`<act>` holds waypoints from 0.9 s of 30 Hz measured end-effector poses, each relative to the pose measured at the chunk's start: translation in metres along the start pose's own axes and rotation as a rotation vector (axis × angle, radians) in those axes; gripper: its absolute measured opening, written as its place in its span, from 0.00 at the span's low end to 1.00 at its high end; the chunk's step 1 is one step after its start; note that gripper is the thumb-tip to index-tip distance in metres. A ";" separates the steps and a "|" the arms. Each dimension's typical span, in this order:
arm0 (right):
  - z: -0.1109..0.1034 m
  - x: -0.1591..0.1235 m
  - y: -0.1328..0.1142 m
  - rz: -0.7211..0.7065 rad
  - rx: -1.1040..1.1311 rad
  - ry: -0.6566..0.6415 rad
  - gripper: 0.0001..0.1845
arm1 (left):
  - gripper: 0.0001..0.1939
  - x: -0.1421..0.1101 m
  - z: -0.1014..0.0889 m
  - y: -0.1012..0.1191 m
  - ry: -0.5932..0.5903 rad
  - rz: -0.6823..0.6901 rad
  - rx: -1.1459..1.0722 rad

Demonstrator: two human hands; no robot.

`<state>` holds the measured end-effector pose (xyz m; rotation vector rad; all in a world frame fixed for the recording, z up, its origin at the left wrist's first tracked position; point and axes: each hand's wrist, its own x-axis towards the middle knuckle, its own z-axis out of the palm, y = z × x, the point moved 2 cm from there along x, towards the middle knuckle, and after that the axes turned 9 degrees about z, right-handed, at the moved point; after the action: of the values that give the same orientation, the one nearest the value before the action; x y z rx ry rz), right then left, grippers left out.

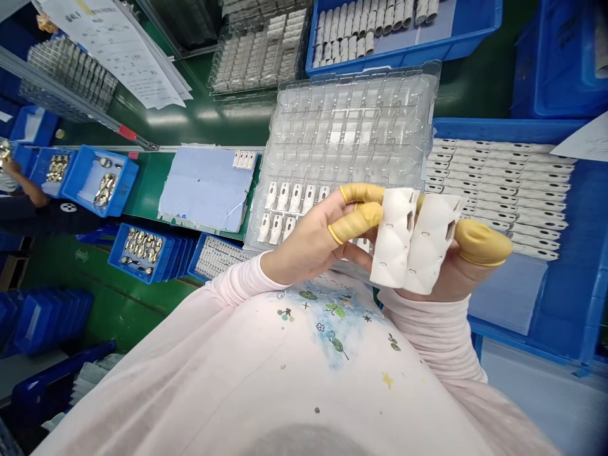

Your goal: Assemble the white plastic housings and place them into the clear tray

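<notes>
My left hand (323, 234), its fingertips in yellow finger cots, grips a white faceted plastic part (393, 237) from the left side. My right hand (439, 282) lies under a matching white part (431, 244) pressed beside the first, with a yellow cot on its thumb (482, 244). Each part has small slots in its face. Just behind my left hand lies a clear blister tray (349, 136), with several white pieces (285, 206) in its near rows. My pink sleeves run to both wrists.
A blue bin (503, 142) of long white pieces lies on the right, and another (403, 38) stands at the top. Left of the tray are a blue pad (204, 190) and bins of metal parts (97, 180). A co-worker's hand (14, 170) reaches in at far left.
</notes>
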<state>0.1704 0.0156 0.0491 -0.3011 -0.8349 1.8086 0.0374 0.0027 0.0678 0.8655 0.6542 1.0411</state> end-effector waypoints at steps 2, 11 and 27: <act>-0.003 0.000 -0.001 0.030 0.022 0.064 0.21 | 0.26 0.003 -0.002 -0.001 0.009 0.006 0.030; -0.018 0.004 -0.002 0.137 0.061 0.333 0.20 | 0.15 0.019 -0.011 -0.016 0.124 -0.061 -0.097; -0.047 -0.002 0.011 0.444 0.767 0.212 0.17 | 0.16 0.023 0.014 -0.003 0.576 -0.309 -0.574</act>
<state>0.1903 0.0302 0.0076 -0.1730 0.1222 2.3094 0.0589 0.0195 0.0710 -0.0500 0.8721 1.1148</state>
